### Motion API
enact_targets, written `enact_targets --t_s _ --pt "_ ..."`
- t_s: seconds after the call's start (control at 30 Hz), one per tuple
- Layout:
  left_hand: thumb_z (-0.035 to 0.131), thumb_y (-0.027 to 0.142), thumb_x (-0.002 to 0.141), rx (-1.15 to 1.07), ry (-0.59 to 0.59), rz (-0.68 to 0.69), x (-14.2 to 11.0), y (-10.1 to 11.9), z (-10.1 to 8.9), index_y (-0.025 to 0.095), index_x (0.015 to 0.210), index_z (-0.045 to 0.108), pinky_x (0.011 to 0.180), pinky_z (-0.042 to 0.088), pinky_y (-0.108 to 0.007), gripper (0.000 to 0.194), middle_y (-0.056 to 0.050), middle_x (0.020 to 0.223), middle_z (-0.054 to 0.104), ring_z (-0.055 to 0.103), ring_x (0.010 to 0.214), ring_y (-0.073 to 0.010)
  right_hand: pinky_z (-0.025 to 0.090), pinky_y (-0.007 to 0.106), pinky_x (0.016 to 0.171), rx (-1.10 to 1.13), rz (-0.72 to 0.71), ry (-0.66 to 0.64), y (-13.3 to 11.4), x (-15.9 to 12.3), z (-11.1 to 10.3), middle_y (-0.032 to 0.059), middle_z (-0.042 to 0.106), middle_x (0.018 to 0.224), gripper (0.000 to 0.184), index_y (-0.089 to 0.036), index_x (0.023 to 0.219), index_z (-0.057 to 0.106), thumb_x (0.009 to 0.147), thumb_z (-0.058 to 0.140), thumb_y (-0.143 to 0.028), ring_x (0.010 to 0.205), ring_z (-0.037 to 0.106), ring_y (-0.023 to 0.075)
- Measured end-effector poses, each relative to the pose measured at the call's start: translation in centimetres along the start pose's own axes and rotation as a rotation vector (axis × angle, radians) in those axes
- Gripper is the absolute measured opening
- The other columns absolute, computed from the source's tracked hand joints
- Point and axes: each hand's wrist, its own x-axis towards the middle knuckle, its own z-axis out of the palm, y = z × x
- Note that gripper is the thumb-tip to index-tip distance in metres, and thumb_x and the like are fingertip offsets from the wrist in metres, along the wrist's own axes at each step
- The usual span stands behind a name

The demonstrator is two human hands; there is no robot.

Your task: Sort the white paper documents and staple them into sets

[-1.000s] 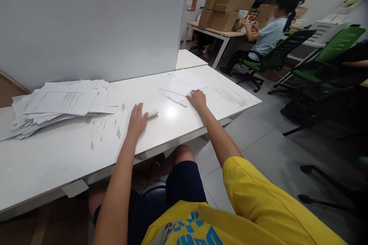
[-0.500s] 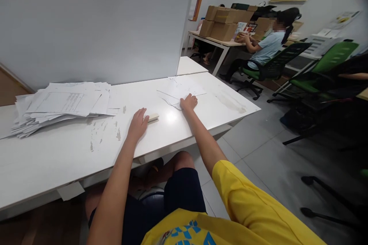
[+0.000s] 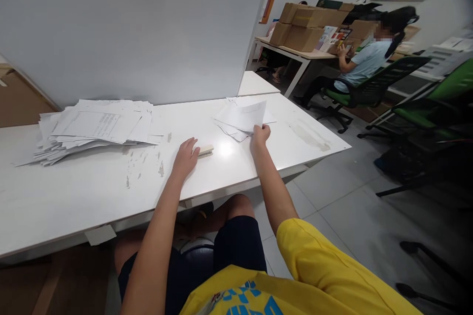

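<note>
My right hand (image 3: 260,135) is closed on a few white sheets (image 3: 246,114) and lifts their near edge off a small paper pile (image 3: 231,129) on the white table (image 3: 92,197). My left hand (image 3: 186,157) lies flat on the table with fingers stretched out, its fingertips touching a small cream stapler (image 3: 205,150). Far to the left lies a large messy stack of printed papers (image 3: 96,128).
A tall white partition board (image 3: 129,29) stands along the table's back edge. Behind to the right, another person (image 3: 364,61) sits in a green chair at a desk loaded with cardboard boxes (image 3: 303,27). More green chairs (image 3: 436,103) stand at the right.
My right hand went from pressing flat on the small pile to gripping sheets and raising them. The left hand stayed beside the stapler. The view shifted a little.
</note>
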Motion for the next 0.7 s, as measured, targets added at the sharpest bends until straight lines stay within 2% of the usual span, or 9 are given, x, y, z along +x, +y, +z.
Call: enact_targets --t_s 0.1,0.23,0.33,0.5,0.7 --pt "0.040 0.035 0.095 -0.001 -0.009 0.000 0.0 -0.2 0.1 0.021 0.127 0.056 0.114 0.038 -0.042 0.038 -0.007 0.140 0.053 0.045 0.133 -0.0215 0.050 0.034 0.077 0.076 0.167 0.106 0.0 -0.3 -0.9 0.0148 0.059 0.105 0.036 -0.012 0.112 0.049 0.081 0.034 -0.021 0.091 0.057 0.0219" --pt "0.040 0.035 0.095 -0.009 -0.010 -0.007 0.0 -0.3 0.1 0.020 0.125 0.058 0.114 0.037 -0.041 0.038 -0.007 0.140 0.054 0.045 0.133 -0.0213 0.051 0.032 0.070 0.146 0.266 0.173 -0.2 -0.6 -1.8 0.0128 0.060 0.103 0.027 -0.014 0.106 0.050 0.084 0.037 -0.024 0.084 0.059 0.0199" --pt "0.041 0.035 0.095 -0.030 -0.014 -0.006 0.1 -0.4 0.1 0.020 0.125 0.058 0.114 0.037 -0.042 0.038 -0.007 0.139 0.055 0.046 0.132 -0.0216 0.051 0.032 0.070 0.162 0.282 0.202 -0.5 -0.7 -2.3 0.0103 0.061 0.097 0.022 -0.015 0.100 0.053 0.085 0.038 -0.022 0.079 0.059 0.0192" --pt "0.041 0.035 0.095 -0.044 -0.013 -0.001 0.2 -0.5 0.2 0.021 0.124 0.060 0.113 0.037 -0.043 0.037 -0.007 0.136 0.057 0.047 0.130 -0.0221 0.046 0.036 0.087 0.122 0.255 0.303 -0.5 -0.9 -3.5 0.0116 0.060 0.102 0.014 -0.017 0.088 0.058 0.083 0.045 -0.018 0.093 0.057 0.0226" --pt "0.041 0.034 0.094 -0.060 0.004 0.003 0.2 -0.2 0.2 0.020 0.121 0.061 0.113 0.037 -0.042 0.036 -0.007 0.134 0.059 0.048 0.129 -0.0224 0.045 0.034 0.085 0.125 0.265 0.352 0.0 -0.7 -3.7 0.0112 0.066 0.098 0.025 -0.017 0.088 0.065 0.082 0.041 -0.017 0.090 0.059 0.0228"
